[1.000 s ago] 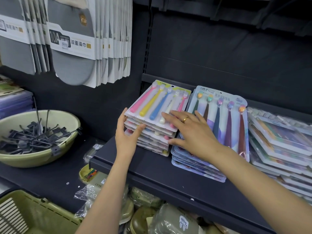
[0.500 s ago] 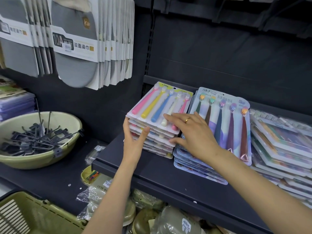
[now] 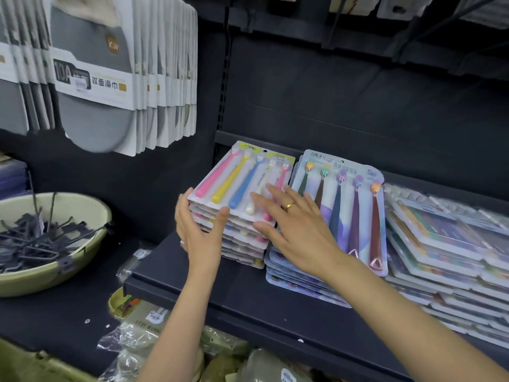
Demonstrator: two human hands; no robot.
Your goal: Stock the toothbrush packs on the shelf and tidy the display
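A stack of toothbrush packs with pink, yellow and blue brushes [image 3: 237, 183] stands on the dark shelf [image 3: 220, 290]. My left hand [image 3: 199, 232] presses flat against the stack's front left corner, fingers apart. My right hand [image 3: 294, 230], wearing a gold ring, lies spread over the stack's right edge and the neighbouring stack of dark-handled toothbrush packs [image 3: 355, 205]. Neither hand grips a pack. A third, lower pile of packs [image 3: 446, 244] lies fanned out at the right.
Grey bath mitts on white cards [image 3: 110, 78] hang at the upper left. A green bowl of black display hooks [image 3: 49, 235] sits on the lower left shelf. Bagged goods [image 3: 143, 334] fill the shelf below. The shelf's back wall is dark panel.
Both hands stay on the stacks, with only slight shifts; the left hand has slid a little up the stack's corner. The camera has moved closer.
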